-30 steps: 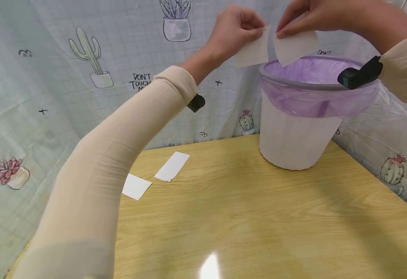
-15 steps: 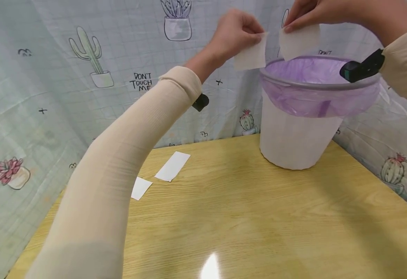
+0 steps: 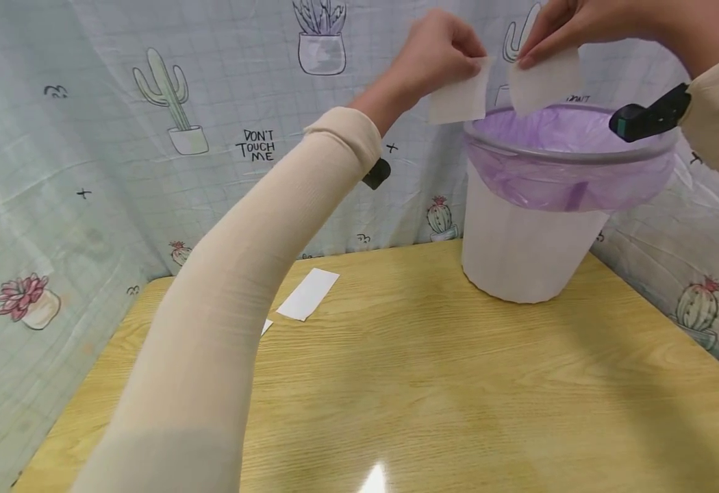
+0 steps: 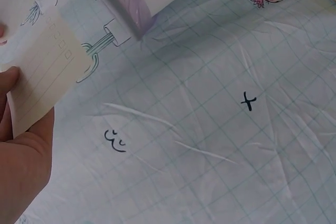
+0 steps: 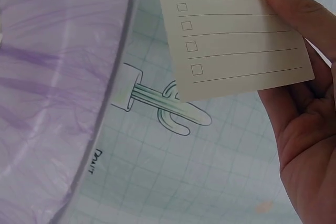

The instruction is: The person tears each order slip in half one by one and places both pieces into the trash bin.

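In the head view my left hand [image 3: 436, 55] pinches a small piece of note paper [image 3: 458, 99] by its upper right corner. My right hand [image 3: 594, 27] pinches a second piece of note paper [image 3: 544, 82] by its upper edge. A narrow gap separates the two pieces. Printed lines and checkboxes show on the left piece [image 4: 47, 72] in the left wrist view and on the right piece [image 5: 226, 35] in the right wrist view. The right piece hangs by the rim of a white waste bin [image 3: 520, 246], lined with a purple bag [image 3: 538, 181]; the left piece is just left of it.
On the wooden table [image 3: 433, 370] lies a white paper strip [image 3: 308, 294]. Beside it, the corner of another paper [image 3: 266, 326] shows from behind my left forearm. A cactus-printed cloth [image 3: 211, 192] hangs behind and beside the table.
The two paper pieces have moved a little farther apart. My left forearm has shifted right and now covers most of the nearer paper on the table. Both hands keep their pinch.
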`<act>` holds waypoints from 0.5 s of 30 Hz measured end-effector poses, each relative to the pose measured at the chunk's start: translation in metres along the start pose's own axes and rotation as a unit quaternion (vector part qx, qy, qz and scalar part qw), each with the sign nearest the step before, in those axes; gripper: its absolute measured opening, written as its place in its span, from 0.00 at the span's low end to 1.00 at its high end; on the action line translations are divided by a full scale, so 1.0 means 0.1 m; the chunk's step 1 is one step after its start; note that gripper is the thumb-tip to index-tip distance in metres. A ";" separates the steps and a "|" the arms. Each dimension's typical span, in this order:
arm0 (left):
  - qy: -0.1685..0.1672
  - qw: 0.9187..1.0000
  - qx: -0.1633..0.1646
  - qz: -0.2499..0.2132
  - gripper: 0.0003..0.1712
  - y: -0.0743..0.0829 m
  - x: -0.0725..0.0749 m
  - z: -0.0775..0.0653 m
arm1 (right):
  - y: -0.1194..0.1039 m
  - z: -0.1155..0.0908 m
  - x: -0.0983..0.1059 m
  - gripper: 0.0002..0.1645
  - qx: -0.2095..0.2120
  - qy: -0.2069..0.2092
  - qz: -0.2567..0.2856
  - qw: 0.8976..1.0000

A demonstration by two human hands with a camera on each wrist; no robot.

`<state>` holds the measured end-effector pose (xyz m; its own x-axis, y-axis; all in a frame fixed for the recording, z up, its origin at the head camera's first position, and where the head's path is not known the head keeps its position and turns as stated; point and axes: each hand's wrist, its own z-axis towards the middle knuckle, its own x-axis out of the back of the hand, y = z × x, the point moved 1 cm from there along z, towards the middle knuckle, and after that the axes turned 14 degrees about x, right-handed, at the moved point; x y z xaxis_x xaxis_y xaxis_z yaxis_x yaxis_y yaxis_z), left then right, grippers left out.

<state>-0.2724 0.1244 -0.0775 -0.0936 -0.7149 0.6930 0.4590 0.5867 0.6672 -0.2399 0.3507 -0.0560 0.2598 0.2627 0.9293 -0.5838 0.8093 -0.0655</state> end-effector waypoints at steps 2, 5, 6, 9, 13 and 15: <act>-0.001 1.000 0.003 0.012 0.11 0.04 -0.03 0.01 | 0.01 -0.02 0.00 0.14 -0.003 -0.003 -0.004 1.000; 0.001 0.999 -0.003 0.032 0.11 0.08 -0.07 0.04 | 0.02 -0.02 0.01 0.14 -0.006 -0.004 -0.006 1.000; 0.001 0.999 -0.008 0.035 0.11 0.10 -0.09 0.05 | 0.01 -0.02 0.01 0.14 -0.006 -0.004 -0.007 1.000; -0.005 0.999 -0.020 0.042 0.11 0.13 -0.14 0.06 | 0.00 -0.03 0.01 0.14 -0.005 0.003 -0.006 1.000; -0.004 0.999 -0.031 0.039 0.11 0.15 -0.21 0.07 | -0.01 -0.07 0.01 0.14 -0.008 0.017 -0.003 1.000; 0.004 0.999 -0.033 0.043 0.11 0.15 -0.23 0.07 | -0.02 -0.09 0.00 0.15 -0.011 0.019 0.000 1.000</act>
<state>-0.2699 0.1519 -0.0815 -0.0436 -0.6659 0.7448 0.5223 0.6203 0.5852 -0.2322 0.3539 -0.0588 0.2899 0.2821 0.9145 -0.5670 0.8205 -0.0734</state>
